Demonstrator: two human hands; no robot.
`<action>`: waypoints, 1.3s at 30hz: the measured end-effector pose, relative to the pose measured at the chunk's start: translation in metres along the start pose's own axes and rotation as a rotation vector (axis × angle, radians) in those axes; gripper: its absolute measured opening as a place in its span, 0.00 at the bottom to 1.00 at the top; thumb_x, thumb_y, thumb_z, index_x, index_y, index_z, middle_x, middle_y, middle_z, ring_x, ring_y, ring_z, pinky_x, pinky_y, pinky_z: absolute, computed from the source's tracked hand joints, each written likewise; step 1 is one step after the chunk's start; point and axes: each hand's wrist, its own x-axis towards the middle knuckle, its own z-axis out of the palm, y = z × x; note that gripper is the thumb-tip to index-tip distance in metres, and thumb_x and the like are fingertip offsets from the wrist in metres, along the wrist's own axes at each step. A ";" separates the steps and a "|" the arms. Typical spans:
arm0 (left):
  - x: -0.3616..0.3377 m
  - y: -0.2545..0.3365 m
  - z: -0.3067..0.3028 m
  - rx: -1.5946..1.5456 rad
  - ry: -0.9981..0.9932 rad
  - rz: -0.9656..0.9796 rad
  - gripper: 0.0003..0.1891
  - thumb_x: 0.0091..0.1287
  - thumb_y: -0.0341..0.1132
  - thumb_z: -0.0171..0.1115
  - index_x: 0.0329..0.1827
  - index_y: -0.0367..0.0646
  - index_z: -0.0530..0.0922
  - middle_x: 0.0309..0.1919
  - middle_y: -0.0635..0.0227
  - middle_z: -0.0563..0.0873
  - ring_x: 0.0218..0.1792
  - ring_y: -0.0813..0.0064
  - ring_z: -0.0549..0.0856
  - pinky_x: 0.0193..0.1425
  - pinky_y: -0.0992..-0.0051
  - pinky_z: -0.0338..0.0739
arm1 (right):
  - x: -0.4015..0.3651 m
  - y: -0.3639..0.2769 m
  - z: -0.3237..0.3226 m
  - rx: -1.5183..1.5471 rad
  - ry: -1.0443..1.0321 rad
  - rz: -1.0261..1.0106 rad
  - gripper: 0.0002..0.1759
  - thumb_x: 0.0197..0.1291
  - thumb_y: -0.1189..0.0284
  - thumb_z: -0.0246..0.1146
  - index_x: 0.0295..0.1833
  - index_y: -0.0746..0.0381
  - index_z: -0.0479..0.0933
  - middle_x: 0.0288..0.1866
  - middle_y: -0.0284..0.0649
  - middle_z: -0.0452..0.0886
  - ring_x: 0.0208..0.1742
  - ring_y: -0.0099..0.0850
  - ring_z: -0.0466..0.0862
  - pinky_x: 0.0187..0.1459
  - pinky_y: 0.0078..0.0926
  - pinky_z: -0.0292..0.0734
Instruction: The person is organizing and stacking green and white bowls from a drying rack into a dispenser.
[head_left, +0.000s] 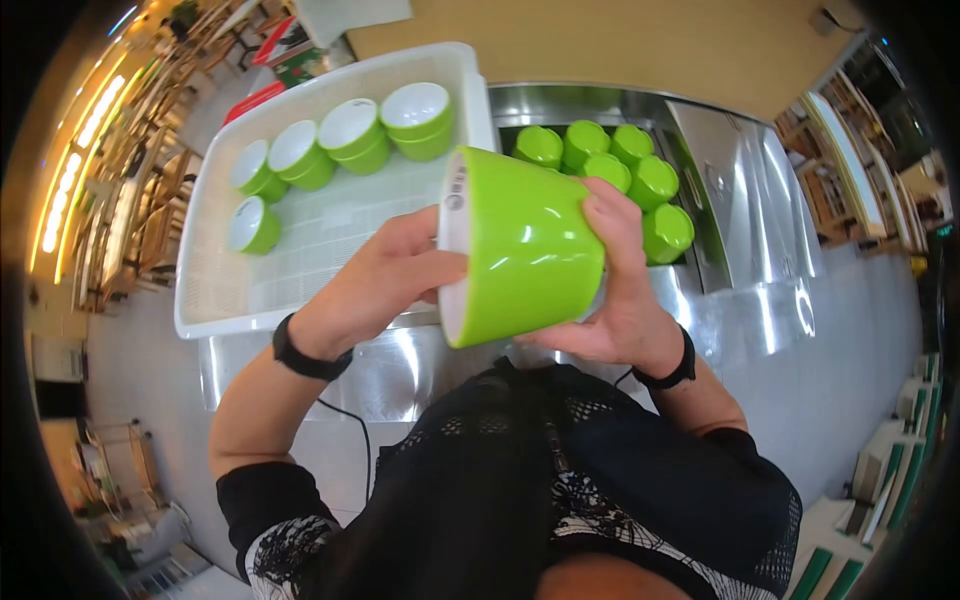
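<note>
A large green cup (535, 250) with a white inside is held up close in front of me, lying on its side with its mouth to the left. Around its base end is my right hand (625, 290), fingers on top and thumb side below. My left hand (385, 270) is at the mouth, with the thumb on the white inner rim and the other fingers partly hidden behind the rim. A small dark mark shows inside near the upper edge. Both wrists wear black bands.
A white plastic basket (188, 290) at left holds several upright green cups (350, 130), some stacked. Right of it, several upside-down green cups (605, 170) stand in a recess of the steel counter (750, 190). A black cable (365, 440) hangs below the counter.
</note>
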 end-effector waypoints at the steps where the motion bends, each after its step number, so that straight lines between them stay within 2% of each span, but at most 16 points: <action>1: -0.001 0.003 0.004 -0.018 0.017 0.007 0.21 0.74 0.34 0.59 0.69 0.38 0.75 0.53 0.68 0.87 0.51 0.80 0.86 0.54 0.75 0.82 | -0.001 -0.002 -0.001 0.066 0.020 0.011 0.54 0.45 0.60 0.84 0.75 0.61 0.63 0.75 0.56 0.61 0.74 0.56 0.65 0.69 0.52 0.69; 3: -0.003 0.012 0.016 -0.048 0.087 -0.019 0.20 0.75 0.36 0.60 0.67 0.38 0.76 0.51 0.71 0.87 0.47 0.84 0.85 0.51 0.80 0.79 | -0.004 -0.002 -0.002 0.073 0.036 0.029 0.53 0.45 0.60 0.84 0.74 0.61 0.65 0.76 0.56 0.60 0.73 0.56 0.65 0.68 0.51 0.71; 6: -0.004 0.008 0.009 0.016 0.034 -0.082 0.20 0.75 0.38 0.60 0.66 0.38 0.77 0.47 0.74 0.87 0.42 0.88 0.83 0.43 0.83 0.76 | -0.004 -0.001 -0.006 0.078 0.053 0.049 0.49 0.44 0.61 0.84 0.72 0.61 0.69 0.77 0.55 0.57 0.73 0.56 0.65 0.65 0.49 0.74; 13: -0.003 0.000 0.022 -0.098 0.019 -0.137 0.20 0.76 0.38 0.59 0.66 0.39 0.77 0.43 0.76 0.87 0.38 0.90 0.81 0.38 0.85 0.72 | -0.006 -0.003 0.001 0.248 0.059 0.018 0.59 0.39 0.62 0.85 0.77 0.62 0.61 0.77 0.57 0.59 0.76 0.56 0.63 0.72 0.50 0.65; 15: -0.003 0.004 0.024 -0.127 -0.020 -0.134 0.20 0.77 0.38 0.59 0.68 0.40 0.75 0.43 0.75 0.87 0.38 0.88 0.82 0.42 0.83 0.75 | -0.007 0.002 -0.003 0.260 0.077 0.009 0.60 0.39 0.63 0.84 0.77 0.62 0.60 0.76 0.57 0.61 0.76 0.57 0.63 0.74 0.49 0.63; 17: -0.004 -0.002 0.021 -0.055 0.022 -0.054 0.20 0.77 0.37 0.59 0.68 0.40 0.74 0.44 0.73 0.87 0.40 0.86 0.82 0.45 0.82 0.76 | -0.009 0.005 -0.013 0.089 0.074 0.051 0.65 0.41 0.63 0.84 0.81 0.61 0.50 0.75 0.58 0.62 0.75 0.52 0.67 0.71 0.50 0.67; 19: -0.008 -0.004 0.015 0.020 0.066 0.026 0.19 0.77 0.37 0.60 0.67 0.41 0.74 0.46 0.71 0.86 0.42 0.85 0.83 0.47 0.81 0.77 | -0.014 0.010 -0.022 0.066 0.168 0.147 0.62 0.41 0.64 0.83 0.80 0.62 0.54 0.73 0.56 0.65 0.74 0.50 0.69 0.71 0.47 0.68; 22: -0.022 -0.005 0.004 0.247 0.163 0.099 0.20 0.74 0.35 0.64 0.66 0.40 0.74 0.51 0.66 0.85 0.49 0.78 0.84 0.56 0.74 0.78 | -0.019 0.022 -0.033 0.120 0.332 0.331 0.58 0.44 0.65 0.81 0.78 0.62 0.56 0.69 0.52 0.71 0.69 0.45 0.75 0.68 0.41 0.72; 24: -0.029 -0.014 -0.004 0.636 0.222 0.224 0.23 0.70 0.32 0.67 0.66 0.39 0.73 0.56 0.61 0.84 0.55 0.66 0.83 0.63 0.66 0.76 | -0.024 0.035 -0.039 0.197 0.400 0.422 0.57 0.45 0.66 0.80 0.79 0.63 0.55 0.67 0.51 0.73 0.66 0.42 0.79 0.64 0.38 0.76; 26: -0.036 -0.026 -0.006 0.780 0.256 0.234 0.24 0.68 0.32 0.67 0.66 0.38 0.73 0.56 0.59 0.84 0.57 0.60 0.82 0.65 0.63 0.74 | -0.035 0.051 -0.043 0.080 0.378 0.575 0.54 0.48 0.67 0.79 0.78 0.63 0.56 0.66 0.48 0.75 0.60 0.38 0.83 0.58 0.35 0.80; 27: -0.039 -0.031 -0.006 0.926 0.292 0.243 0.25 0.66 0.31 0.68 0.66 0.38 0.73 0.57 0.57 0.83 0.58 0.54 0.82 0.67 0.60 0.73 | -0.040 0.054 -0.043 0.013 0.329 0.659 0.53 0.48 0.66 0.78 0.77 0.62 0.58 0.68 0.49 0.73 0.63 0.41 0.81 0.61 0.38 0.78; 28: -0.041 -0.034 -0.006 0.924 0.292 0.243 0.25 0.66 0.31 0.68 0.66 0.38 0.73 0.57 0.57 0.83 0.58 0.54 0.82 0.67 0.60 0.73 | -0.044 0.058 -0.041 0.012 0.327 0.660 0.53 0.48 0.66 0.78 0.77 0.62 0.58 0.68 0.49 0.73 0.63 0.41 0.81 0.61 0.38 0.78; 30: -0.044 -0.038 -0.006 1.044 0.349 0.153 0.23 0.68 0.34 0.67 0.65 0.40 0.75 0.62 0.56 0.81 0.64 0.50 0.78 0.71 0.61 0.69 | -0.054 0.068 -0.035 -0.326 0.139 0.635 0.51 0.48 0.65 0.78 0.76 0.61 0.61 0.69 0.51 0.71 0.66 0.46 0.78 0.63 0.40 0.76; 31: -0.044 -0.040 -0.006 1.043 0.353 0.154 0.23 0.68 0.34 0.67 0.65 0.40 0.75 0.62 0.56 0.81 0.64 0.50 0.78 0.71 0.61 0.69 | -0.059 0.076 -0.030 -0.346 0.093 0.591 0.50 0.47 0.62 0.77 0.75 0.61 0.62 0.71 0.54 0.69 0.69 0.52 0.74 0.65 0.42 0.75; 35: -0.046 -0.043 -0.006 1.031 0.385 0.146 0.20 0.66 0.34 0.68 0.60 0.41 0.78 0.56 0.56 0.85 0.60 0.51 0.81 0.68 0.60 0.71 | -0.080 0.099 -0.006 -0.347 -0.041 0.666 0.49 0.47 0.58 0.75 0.75 0.59 0.63 0.72 0.55 0.69 0.67 0.55 0.75 0.64 0.46 0.76; 39: -0.042 -0.045 -0.006 1.022 0.369 0.139 0.18 0.63 0.33 0.70 0.56 0.40 0.81 0.49 0.60 0.88 0.53 0.55 0.86 0.62 0.61 0.75 | -0.087 0.112 0.015 -0.477 -0.331 0.737 0.48 0.47 0.56 0.74 0.74 0.55 0.64 0.71 0.57 0.69 0.62 0.60 0.78 0.60 0.52 0.78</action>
